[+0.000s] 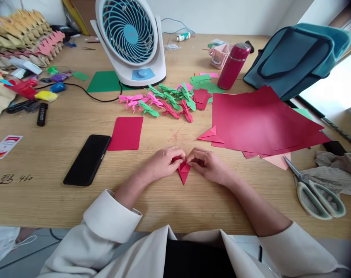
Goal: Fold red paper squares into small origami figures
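Note:
A small folded red paper (pixel 184 172) lies between my hands near the middle of the table, its pointed end towards me. My left hand (pixel 166 163) pinches its upper left part, and my right hand (pixel 205 164) pinches the upper right. Fingertips of both hands nearly meet at its top. Just beyond my right hand is another folded red piece (pixel 210 135), touching a stack of large red sheets (pixel 245 119). A pile of smaller red sheets (pixel 126 133) sits to the left. Pink, green and red folded figures (pixel 172 96) are grouped behind my hands.
A black phone (pixel 87 160) lies left of my forearm. Scissors (pixel 314 193) rest at the right on grey cloth. Farther back stand a white fan (pixel 135 42), a red bottle (pixel 234 66) and a teal bag (pixel 291 58). Many folded pieces (pixel 24 42) fill the far left.

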{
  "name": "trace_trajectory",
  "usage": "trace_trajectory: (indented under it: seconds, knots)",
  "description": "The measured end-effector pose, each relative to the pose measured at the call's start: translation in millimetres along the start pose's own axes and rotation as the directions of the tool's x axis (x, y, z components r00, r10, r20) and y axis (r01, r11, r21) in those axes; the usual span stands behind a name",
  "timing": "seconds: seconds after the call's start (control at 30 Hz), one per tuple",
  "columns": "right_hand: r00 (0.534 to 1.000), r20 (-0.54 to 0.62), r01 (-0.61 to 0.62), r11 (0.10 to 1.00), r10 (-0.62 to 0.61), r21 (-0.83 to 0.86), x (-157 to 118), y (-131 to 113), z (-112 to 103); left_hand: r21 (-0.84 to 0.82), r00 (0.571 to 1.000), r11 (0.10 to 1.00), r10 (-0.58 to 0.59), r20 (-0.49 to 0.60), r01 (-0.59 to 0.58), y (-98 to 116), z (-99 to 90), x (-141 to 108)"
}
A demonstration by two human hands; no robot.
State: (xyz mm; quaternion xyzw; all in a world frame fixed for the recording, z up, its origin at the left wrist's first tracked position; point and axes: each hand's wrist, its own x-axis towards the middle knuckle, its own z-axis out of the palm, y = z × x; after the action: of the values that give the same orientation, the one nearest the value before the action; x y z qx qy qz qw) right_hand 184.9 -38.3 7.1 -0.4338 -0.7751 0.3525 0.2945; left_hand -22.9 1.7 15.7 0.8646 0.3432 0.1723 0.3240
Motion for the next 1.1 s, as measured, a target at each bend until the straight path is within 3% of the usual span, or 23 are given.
trace_trajectory:
  seconds: [0.27,0.53,0.67,0.8,0.97,1.1]
  knots:
    - [0.985,0.169,-0.005,0.99,0.029,-0.141,10,-10,-12,0.08,0.993,0.99,0.116,0.03,-0.118,-5,-4.3,-7]
    - [0.931,0.363,0.084,0.944,0.041,-0.32,27,-12,-16,0.133,0.985,0.976,0.166,0.056,-0.172,-4,-8.6,-12]
    - [0.888,0.46,0.158,0.935,0.007,-0.317,37,-13,-18,0.133,0.973,0.966,0.21,0.091,-0.221,-3,-11.2,-13]
    - [0.874,0.486,0.169,0.949,-0.018,-0.268,40,-12,-24,0.113,0.966,0.964,0.228,0.119,-0.241,-3,-12.2,-15]
    - [0.864,0.495,0.072,0.953,0.088,-0.294,37,-12,-33,0.117,0.958,0.956,0.251,0.138,-0.268,-3,-9.1,-17]
    - [0.855,0.518,0.109,0.965,0.03,-0.237,39,-15,-36,0.137,0.961,0.958,0.233,0.148,-0.253,-2,-3.3,-17]
